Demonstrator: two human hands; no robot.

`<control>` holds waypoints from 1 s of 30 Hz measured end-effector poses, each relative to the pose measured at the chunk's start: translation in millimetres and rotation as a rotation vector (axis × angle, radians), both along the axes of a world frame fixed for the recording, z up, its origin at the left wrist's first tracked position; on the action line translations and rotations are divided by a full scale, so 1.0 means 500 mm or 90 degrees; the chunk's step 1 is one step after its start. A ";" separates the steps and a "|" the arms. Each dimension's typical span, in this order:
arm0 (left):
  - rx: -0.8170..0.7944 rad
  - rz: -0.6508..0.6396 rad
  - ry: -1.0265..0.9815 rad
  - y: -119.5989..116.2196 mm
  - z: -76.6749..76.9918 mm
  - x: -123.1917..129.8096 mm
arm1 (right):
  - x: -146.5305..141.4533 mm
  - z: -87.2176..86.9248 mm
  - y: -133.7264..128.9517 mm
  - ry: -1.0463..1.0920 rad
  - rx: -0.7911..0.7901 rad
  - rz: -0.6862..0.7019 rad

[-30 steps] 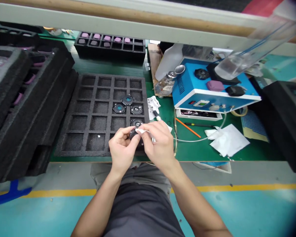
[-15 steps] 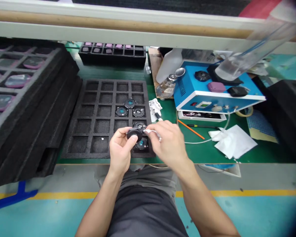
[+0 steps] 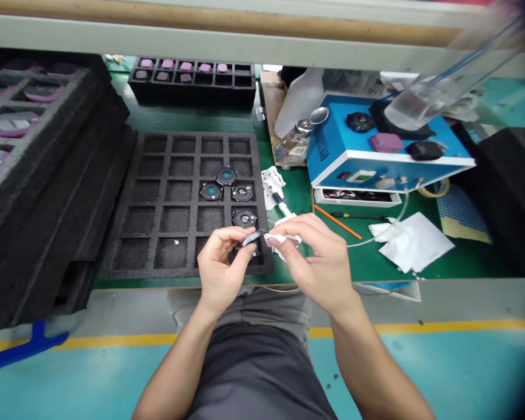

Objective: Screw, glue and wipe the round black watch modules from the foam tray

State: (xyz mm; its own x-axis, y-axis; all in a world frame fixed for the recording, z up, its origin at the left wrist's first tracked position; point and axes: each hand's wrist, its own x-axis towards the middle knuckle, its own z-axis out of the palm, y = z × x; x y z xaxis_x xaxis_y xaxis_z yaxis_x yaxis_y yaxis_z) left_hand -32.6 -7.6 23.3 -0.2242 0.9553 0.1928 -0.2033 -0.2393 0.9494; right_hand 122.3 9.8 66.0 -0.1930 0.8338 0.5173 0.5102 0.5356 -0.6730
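My left hand [image 3: 223, 262] pinches a round black part [image 3: 254, 236] by its edge, tilted nearly edge-on. A white tissue [image 3: 282, 238] is pinched in my right hand [image 3: 321, 254], its tip at the right side of the black part. Both hands hover over the right front of a dark foam tray [image 3: 157, 204]. Several round black discs lie on the tray: one with a teal centre [image 3: 226, 175], another teal one [image 3: 210, 191], one with a pale centre [image 3: 242, 192] and one just behind my fingers [image 3: 244, 219]. A further disc is partly hidden under my left fingers.
Stacked foam trays [image 3: 91, 128] rise at the left. Behind stands a black box [image 3: 192, 93] with pink pieces. At the right are a blue machine [image 3: 354, 140], a glass bottle [image 3: 295, 146], an orange stick [image 3: 338, 221], white wipes [image 3: 415, 242] and a thin tube.
The black part has turned from face-up to nearly edge-on and shifted slightly right. My right hand has moved a little right with the tissue. The whole view has shifted slightly.
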 end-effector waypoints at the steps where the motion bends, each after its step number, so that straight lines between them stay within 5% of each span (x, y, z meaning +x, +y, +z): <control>1: 0.010 0.007 0.015 0.000 -0.001 0.004 | -0.004 -0.002 0.000 -0.009 0.010 0.010; 15: 0.026 0.098 0.034 0.000 -0.017 0.020 | -0.052 -0.019 -0.002 -0.044 0.031 -0.042; 30: 0.006 0.096 0.003 -0.005 -0.019 0.018 | -0.051 -0.023 0.008 -0.037 0.024 -0.042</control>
State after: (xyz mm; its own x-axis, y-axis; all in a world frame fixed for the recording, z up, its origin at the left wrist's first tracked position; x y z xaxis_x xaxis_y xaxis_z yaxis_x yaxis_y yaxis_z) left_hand -23.6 -9.9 13.7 -0.3645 0.9088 0.2031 -0.1600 -0.2760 0.9477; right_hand 96.7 13.5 54.4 -0.1695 0.8255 0.5383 0.5827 0.5245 -0.6208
